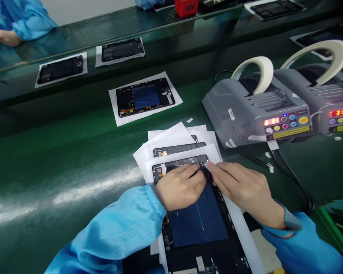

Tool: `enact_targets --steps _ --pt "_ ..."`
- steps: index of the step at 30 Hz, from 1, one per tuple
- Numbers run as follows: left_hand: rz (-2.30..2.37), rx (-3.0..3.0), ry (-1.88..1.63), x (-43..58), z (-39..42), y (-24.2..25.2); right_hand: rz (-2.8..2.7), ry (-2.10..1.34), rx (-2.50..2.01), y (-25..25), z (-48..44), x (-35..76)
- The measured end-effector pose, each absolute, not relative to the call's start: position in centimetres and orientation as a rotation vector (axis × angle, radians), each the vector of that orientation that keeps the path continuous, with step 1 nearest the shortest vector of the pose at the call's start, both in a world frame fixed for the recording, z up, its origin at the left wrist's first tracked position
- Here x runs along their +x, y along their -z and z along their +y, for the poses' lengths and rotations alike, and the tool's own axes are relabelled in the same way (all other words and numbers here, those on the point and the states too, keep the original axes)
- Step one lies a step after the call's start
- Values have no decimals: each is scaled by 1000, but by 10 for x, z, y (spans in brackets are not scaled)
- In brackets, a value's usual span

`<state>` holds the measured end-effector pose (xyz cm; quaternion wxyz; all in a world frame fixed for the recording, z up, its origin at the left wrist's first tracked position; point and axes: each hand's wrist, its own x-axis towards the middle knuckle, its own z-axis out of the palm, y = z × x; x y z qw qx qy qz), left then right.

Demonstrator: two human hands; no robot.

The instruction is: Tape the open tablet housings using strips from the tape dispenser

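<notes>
I have the tablet (198, 228) open on white paper (241, 228) atop a stack on the desk (88, 152); a pale strip (164, 168) sits near its far left corner, so I judge the far right corner is what's left. There my left hand (183, 186) and right hand (242, 186) nearly meet, fingertips bunched; what they pinch, I cannot tell. Beyond the stack lies another tablet (145, 97), left of the tape dispenser (231, 110).

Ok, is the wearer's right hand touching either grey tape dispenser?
No, the right hand is at the open tablet, with green bench showing between it and the nearer tape dispenser.
</notes>
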<state>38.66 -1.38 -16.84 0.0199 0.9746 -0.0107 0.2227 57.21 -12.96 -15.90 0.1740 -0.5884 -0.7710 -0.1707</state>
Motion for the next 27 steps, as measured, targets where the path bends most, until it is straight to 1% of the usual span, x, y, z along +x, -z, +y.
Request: enact_targets --steps 5,23,27 --pt "-36 3012 -724 387 -14 169 -2267 421 -1666 158 -124 566" --pt "-57 3013 -647 386 -14 166 -2382 247 -1649 151 -123 568" --pt "-36 3008 -648 388 -16 165 -2472 330 -1681 149 -128 563"
